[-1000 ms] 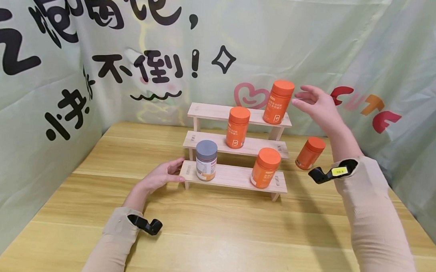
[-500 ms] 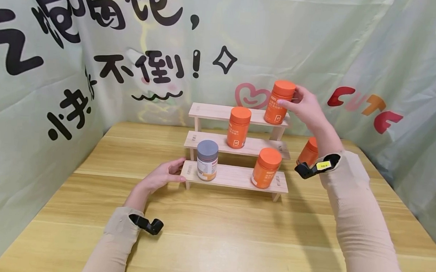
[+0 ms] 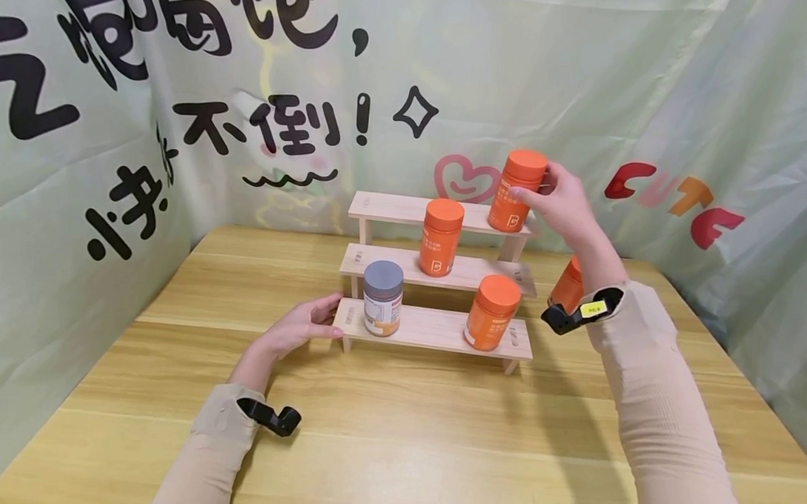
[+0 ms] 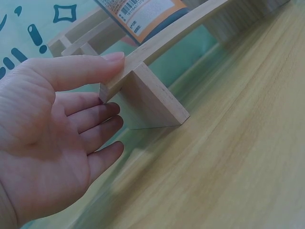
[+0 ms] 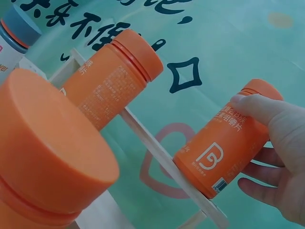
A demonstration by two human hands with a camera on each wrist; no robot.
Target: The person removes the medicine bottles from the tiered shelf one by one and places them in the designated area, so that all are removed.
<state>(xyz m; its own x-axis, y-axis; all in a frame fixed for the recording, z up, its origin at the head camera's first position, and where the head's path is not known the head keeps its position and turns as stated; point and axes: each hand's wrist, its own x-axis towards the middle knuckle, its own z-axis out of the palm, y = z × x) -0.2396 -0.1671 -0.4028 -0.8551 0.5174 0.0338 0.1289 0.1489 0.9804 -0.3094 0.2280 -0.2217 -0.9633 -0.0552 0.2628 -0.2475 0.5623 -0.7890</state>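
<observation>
A three-step wooden display rack stands on the table. My left hand pinches the left end of its lowest board, thumb on top and fingers below, as the left wrist view shows. At the right end of the top step, an orange bottle stands upright. My right hand grips that bottle from the right, its thumb across the front and fingers partly hidden behind. The right wrist view shows the bottle's base at the top board. Another orange bottle is on the middle step.
On the lowest step are a grey-lidded jar at left and an orange bottle at right. Beyond the right forearm, one more orange bottle is on the wooden table, partly hidden. A printed curtain hangs behind.
My right hand has moved left from beside the top-step orange bottle and now grips it. That forearm now partly covers the bottle on the table. The left hand has stayed on the rack.
</observation>
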